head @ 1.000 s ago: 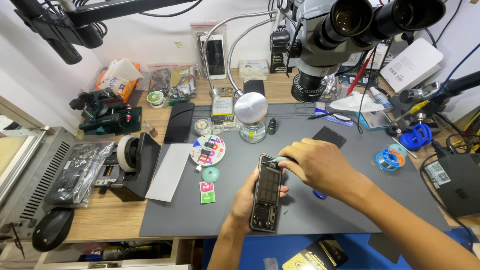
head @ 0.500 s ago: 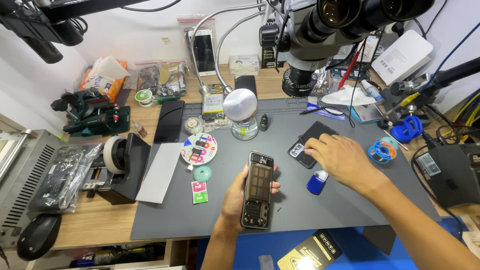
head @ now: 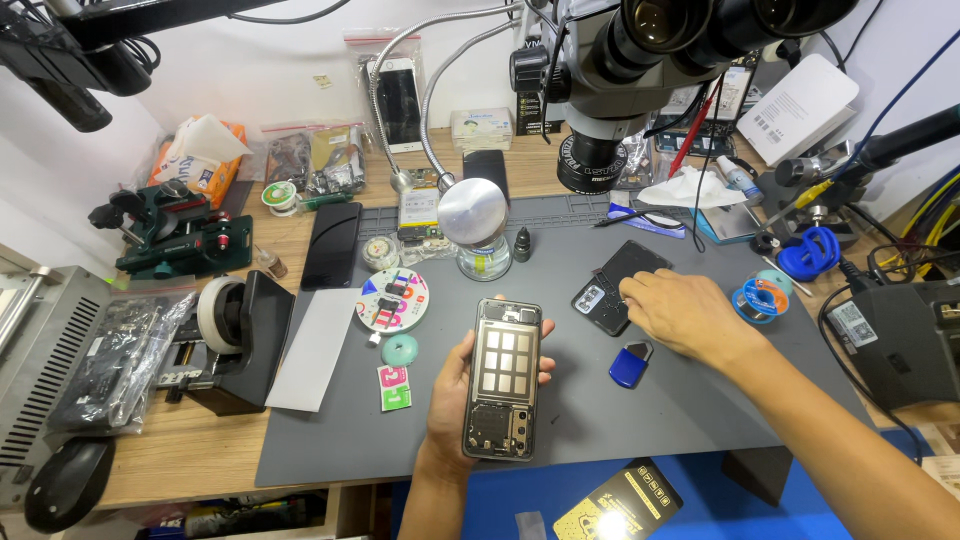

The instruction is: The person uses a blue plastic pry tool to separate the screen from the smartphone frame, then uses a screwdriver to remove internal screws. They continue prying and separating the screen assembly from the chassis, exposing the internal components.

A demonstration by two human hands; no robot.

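Two hands are in view over the grey work mat (head: 330, 440). My left hand (head: 462, 385) cradles an opened phone (head: 503, 378) from beneath, fingers curled narrowly around both long edges; the phone faces up with its back removed, showing a grid of pale squares and dark circuitry at the lower end. It sits above the front middle of the mat.

My right hand (head: 682, 315) lies palm down on the mat to the right of the phone, well apart from it. Its fingers are loosely spread and hold nothing; the fingertips touch the near edge of a black phone back cover (head: 612, 285) lying flat on the mat. A small blue tool (head: 630, 366) rests on the mat just below that hand.

To the left of the phone lie a round white parts dish (head: 392, 300) and a small teal disc (head: 400, 349). A microscope head (head: 640, 60) hangs above the rear of the surface.
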